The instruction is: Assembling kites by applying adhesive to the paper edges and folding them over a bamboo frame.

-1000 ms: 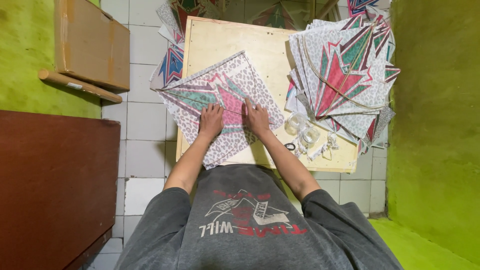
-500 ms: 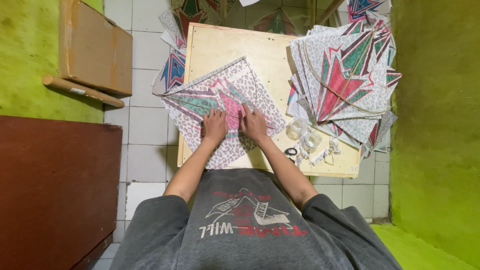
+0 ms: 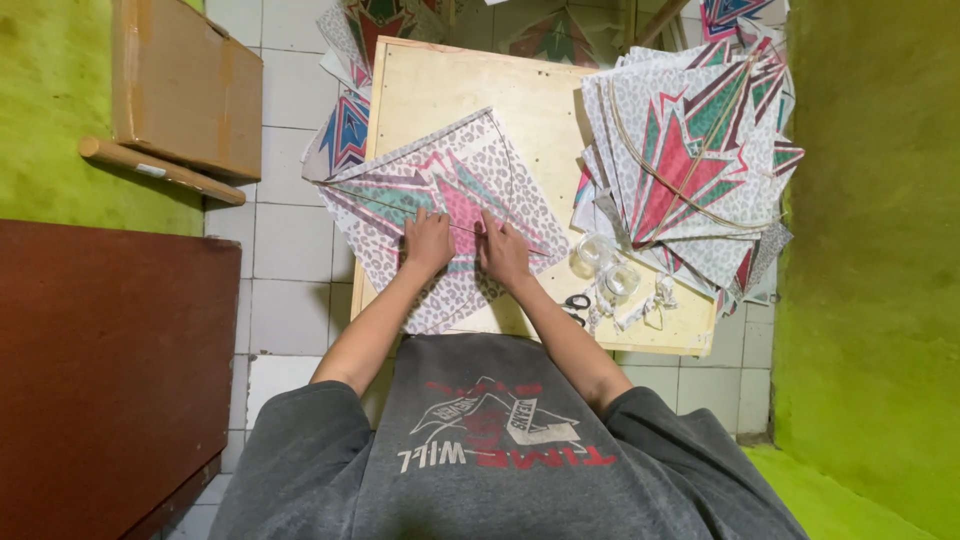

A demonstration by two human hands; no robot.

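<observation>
Kite paper [image 3: 455, 215], printed in a spotted pattern with pink and teal points, lies flat on the pale wooden table [image 3: 455, 90] directly under both hands, spreading out well beyond them on every side and overhanging the table edge to the left of the left hand. The left hand [image 3: 428, 243] rests palm down on the sheet with its fingers curled toward a thin stick [image 3: 400, 205] that crosses the paper; whether the fingertips pinch it I cannot tell. The right hand [image 3: 503, 250] lies just beside the left, also pressed on the sheet, fingers bent at the same stick line. Just to the right of the right hand stand two small clear jars [image 3: 605, 265], with scissors [image 3: 577, 302] near them. Farther right of that hand, a stack of finished kites [image 3: 690, 160] covers the table corner. Well to the left of the left hand, a cardboard box [image 3: 185, 85] sits on a green surface.
</observation>
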